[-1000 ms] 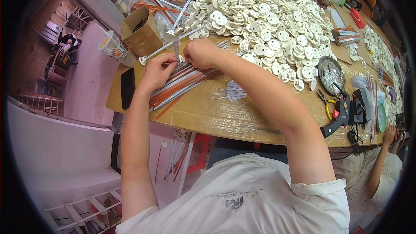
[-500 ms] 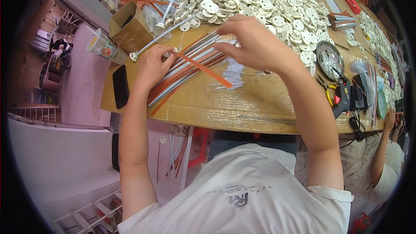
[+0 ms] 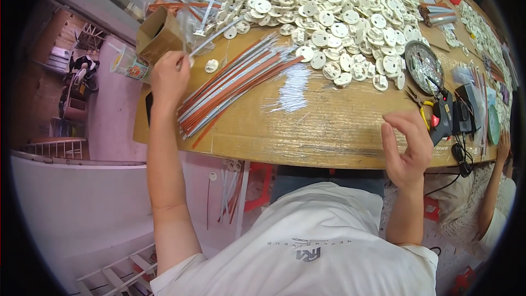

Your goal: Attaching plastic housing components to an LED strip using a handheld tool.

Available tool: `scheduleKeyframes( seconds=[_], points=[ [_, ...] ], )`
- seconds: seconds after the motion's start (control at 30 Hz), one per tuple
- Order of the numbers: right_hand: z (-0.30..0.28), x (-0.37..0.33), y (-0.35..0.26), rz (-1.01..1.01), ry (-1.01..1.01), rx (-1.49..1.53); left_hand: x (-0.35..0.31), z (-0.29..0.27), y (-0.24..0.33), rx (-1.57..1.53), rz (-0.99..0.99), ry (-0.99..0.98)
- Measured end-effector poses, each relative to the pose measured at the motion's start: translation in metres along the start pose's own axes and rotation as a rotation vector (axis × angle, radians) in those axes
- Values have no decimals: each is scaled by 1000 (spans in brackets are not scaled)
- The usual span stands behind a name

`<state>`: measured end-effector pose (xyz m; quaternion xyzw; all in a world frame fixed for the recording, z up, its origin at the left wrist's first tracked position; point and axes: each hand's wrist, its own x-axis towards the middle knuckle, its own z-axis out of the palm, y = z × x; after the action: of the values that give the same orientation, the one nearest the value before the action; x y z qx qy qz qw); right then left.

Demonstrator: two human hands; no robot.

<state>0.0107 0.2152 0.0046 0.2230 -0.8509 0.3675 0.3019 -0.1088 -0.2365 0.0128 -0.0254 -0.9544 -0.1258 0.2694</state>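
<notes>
My left hand [image 3: 170, 79] is closed at the near end of a pale strip [image 3: 218, 35], by the cardboard box; a bit of white disc shows at its fingertips. Just right of it, a round white disc [image 3: 211, 66] lies on the table. A bundle of orange and silvery strips [image 3: 235, 85] lies slantwise, with a heap of thin white sticks [image 3: 292, 90] beside it. My right hand [image 3: 408, 148] hovers by the table's front edge, thumb and forefinger apart with nothing visible between them. Close by are yellow-handled pliers [image 3: 424, 111] and a black gun-shaped tool [image 3: 442, 118].
A large pile of white discs [image 3: 329, 19] covers the back. A cardboard box [image 3: 161, 35] and a plastic cup [image 3: 129, 64] stand at the left; a phone [image 3: 148, 107] is partly behind my arm. At right are a round metal dish [image 3: 423, 68] and another person's arm [image 3: 490, 186].
My left hand has moved left onto the pale strip's end. My right hand has swung from above the bundle to the right front. The orange strip no longer sticks out from my left fingers.
</notes>
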Motion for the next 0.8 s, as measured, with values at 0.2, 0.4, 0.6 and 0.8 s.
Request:
scheduleKeyframes(
  seconds=[0.2,0.4,0.6,0.8],
  points=[
    [-35,-32,16,291,183,-106,-1,-5,-38,513,19,-312],
    [-68,-46,50,618,157,-619,-3,-5,-16,608,41,-203],
    [-72,-34,62,943,-88,-780,-31,-14,37,226,84,6],
    [-79,-40,67,947,-33,-579,-60,-3,114,-50,194,161]
  ],
)
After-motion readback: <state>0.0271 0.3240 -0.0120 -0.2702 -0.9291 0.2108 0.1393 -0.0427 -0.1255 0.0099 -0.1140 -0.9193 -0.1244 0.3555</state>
